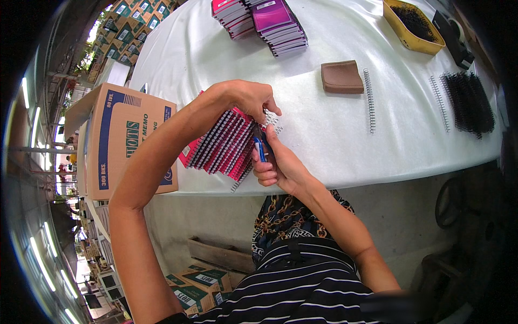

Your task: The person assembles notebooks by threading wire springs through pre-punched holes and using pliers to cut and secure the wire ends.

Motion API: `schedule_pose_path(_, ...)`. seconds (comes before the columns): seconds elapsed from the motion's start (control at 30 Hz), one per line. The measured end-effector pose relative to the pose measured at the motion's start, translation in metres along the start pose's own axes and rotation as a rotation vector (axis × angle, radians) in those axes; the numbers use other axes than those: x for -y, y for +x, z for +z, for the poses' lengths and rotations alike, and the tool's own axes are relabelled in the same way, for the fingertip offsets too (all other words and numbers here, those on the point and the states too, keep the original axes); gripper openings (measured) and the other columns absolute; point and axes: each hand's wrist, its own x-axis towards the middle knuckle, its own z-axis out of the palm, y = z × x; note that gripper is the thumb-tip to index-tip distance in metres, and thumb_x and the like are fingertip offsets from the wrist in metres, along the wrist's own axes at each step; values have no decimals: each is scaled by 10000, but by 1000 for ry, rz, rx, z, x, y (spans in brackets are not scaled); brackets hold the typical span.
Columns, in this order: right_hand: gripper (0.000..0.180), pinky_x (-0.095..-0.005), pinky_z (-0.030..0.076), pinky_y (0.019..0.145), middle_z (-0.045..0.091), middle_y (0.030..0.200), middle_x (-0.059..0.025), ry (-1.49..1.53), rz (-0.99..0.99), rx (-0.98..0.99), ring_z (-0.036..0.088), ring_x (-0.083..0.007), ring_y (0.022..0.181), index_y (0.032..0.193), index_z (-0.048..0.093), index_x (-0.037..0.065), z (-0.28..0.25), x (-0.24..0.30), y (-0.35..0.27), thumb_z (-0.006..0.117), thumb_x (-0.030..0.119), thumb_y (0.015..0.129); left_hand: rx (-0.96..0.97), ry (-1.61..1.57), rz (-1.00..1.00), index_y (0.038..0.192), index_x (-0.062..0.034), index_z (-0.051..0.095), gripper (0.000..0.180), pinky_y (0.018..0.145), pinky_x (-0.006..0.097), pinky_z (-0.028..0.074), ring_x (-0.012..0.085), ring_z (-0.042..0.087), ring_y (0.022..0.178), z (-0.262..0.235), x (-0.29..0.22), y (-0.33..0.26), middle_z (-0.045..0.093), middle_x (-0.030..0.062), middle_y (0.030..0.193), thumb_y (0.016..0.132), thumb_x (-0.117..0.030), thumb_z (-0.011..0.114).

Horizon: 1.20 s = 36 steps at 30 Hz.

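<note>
A row of red and pink spiral-bound notebooks (218,144) stands at the table's near edge, black-and-white coil edges upward. My right hand (278,166) is closed round blue-handled pliers (260,147), whose dark jaws reach the right end of this row. Bent over the far side of the notebooks, my left hand (251,99) has its fingers pinched at a wire coil (273,120) that sticks out past the covers. The fingertips and plier jaws nearly meet there, so the exact contact is hidden. Another coil end (237,182) pokes out at the near side.
A large cardboard box (132,143) stands left of the notebooks. Stacked purple notebooks (278,27) lie at the far side. Rightward are a brown block (342,77), a loose coil (369,101), a heap of black coils (468,104) and a yellow tray (396,38).
</note>
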Motion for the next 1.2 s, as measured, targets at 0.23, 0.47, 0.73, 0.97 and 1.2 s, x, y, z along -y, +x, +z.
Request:
schedule_pose_path(0.23,749,-257,298,460,405,607,6,-83,-91,-211,339,-117,497,854,550,58,7,-10,-2,244,740,915,-9,-118,-30,1253,64,589,559,640,272,512,140,624,724,-2,0,1,720,186,965,695,43,568)
schedule_pose_path(0.47,738,-250,288,460,388,586,16,55,5,-61,300,-107,475,833,543,67,-3,0,0,295,760,893,34,70,43,1231,30,620,529,652,272,524,144,647,709,-4,1,5,731,170,955,703,16,601)
schedule_pose_path(0.73,769,-298,431,534,513,660,-29,-59,-28,-214,467,-158,557,876,585,42,-1,-9,-4,248,732,920,-94,133,-19,1226,14,627,527,763,317,545,253,702,878,13,2,11,697,213,1077,704,-18,688)
schedule_pose_path(0.97,792,-342,480,621,555,706,-53,-23,-13,-123,530,-201,637,909,593,31,-9,-6,-3,224,731,922,-115,131,-34,1232,10,624,543,766,319,546,266,700,897,10,-6,8,678,232,1112,691,9,679)
schedule_pose_path(1.2,697,-248,288,472,374,589,25,40,-5,-139,317,-108,505,792,522,88,-6,-7,0,301,736,920,-161,182,25,1220,5,635,551,786,354,543,315,695,914,16,-4,10,673,255,1087,670,4,679)
